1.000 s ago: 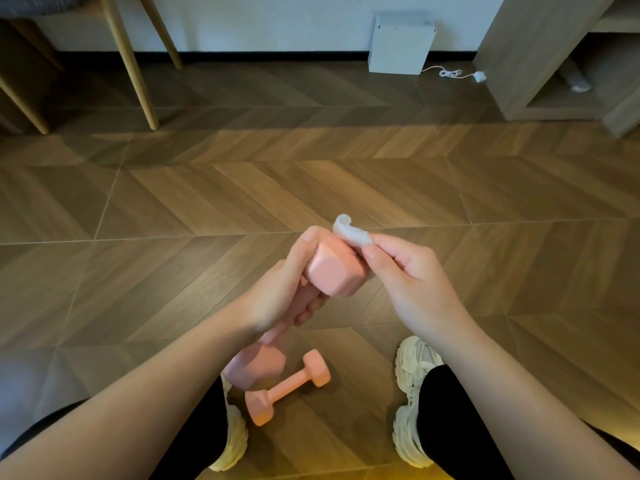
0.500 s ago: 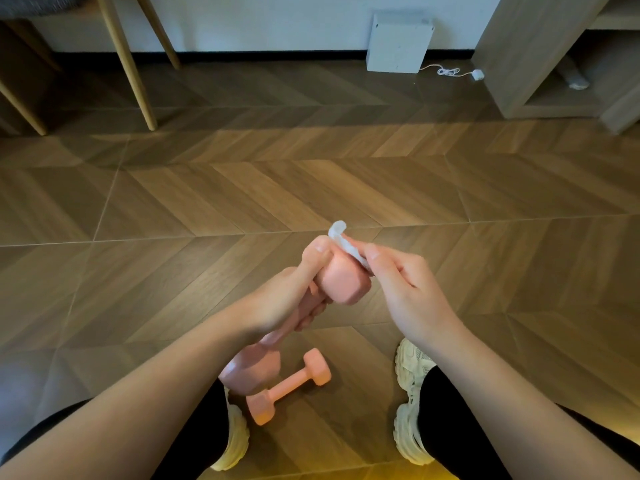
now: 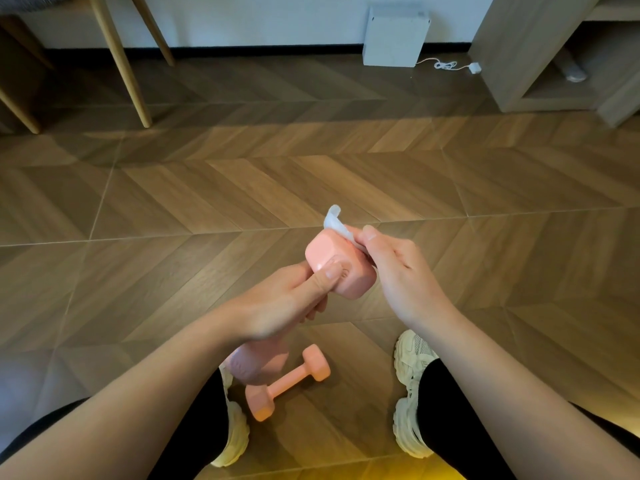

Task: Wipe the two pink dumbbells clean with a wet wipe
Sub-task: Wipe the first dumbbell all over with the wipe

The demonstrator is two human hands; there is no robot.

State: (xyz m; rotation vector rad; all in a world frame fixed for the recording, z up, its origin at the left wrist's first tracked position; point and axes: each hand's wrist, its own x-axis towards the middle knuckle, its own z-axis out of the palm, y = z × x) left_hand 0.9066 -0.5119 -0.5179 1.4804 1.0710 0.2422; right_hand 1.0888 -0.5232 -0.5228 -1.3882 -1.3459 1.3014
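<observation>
Head view, 1 camera. Left hand clenched round the handle of dumbbell 1, thumb flat on the near face of its upper head; the lower head juts out below the hand. Right hand pinches the wet wipe between thumb and fingers, pressing it to the far upper edge of that same head (a white fold sticks up past it). Untouched, dumbbell 2 lies on the wood floor between the 2 pale shoes, just under dumbbell 1's lower head.
</observation>
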